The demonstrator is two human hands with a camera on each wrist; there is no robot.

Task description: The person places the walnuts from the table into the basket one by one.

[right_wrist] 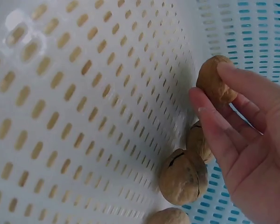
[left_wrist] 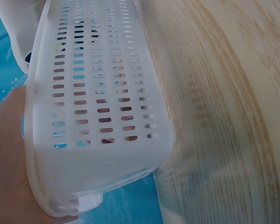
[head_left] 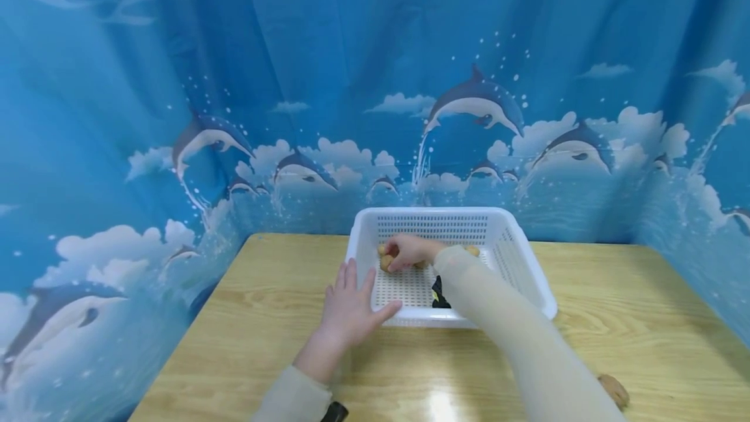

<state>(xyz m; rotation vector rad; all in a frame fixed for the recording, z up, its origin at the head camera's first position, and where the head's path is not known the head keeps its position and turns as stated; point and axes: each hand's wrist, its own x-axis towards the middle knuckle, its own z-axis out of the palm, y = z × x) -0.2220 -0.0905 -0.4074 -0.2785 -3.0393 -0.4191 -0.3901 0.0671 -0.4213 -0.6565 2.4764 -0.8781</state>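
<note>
My right hand (head_left: 410,251) reaches down inside a white perforated plastic basket (head_left: 422,318). Its thumb and fingers pinch a walnut (right_wrist: 213,80), seen closely in the right wrist view. Beside and below the fingers lie a cracked walnut (right_wrist: 183,178), another walnut (right_wrist: 196,140) partly behind it, and a third walnut (right_wrist: 168,217) cut off by the frame edge. My left hand (head_left: 349,305) rests on the basket's front left corner, fingers spread and straight. In the left wrist view, part of that hand (left_wrist: 7,163) shows along the basket's rim; its fingertips are hidden.
A black item with a yellow mark (head_left: 438,294) lies in the basket, partly covered by the right sleeve. Another walnut (head_left: 472,251) is near the basket's back. On the wooden table (head_left: 281,279), a walnut (head_left: 613,391) lies at front right. A dolphin-print curtain (head_left: 351,51) hangs behind.
</note>
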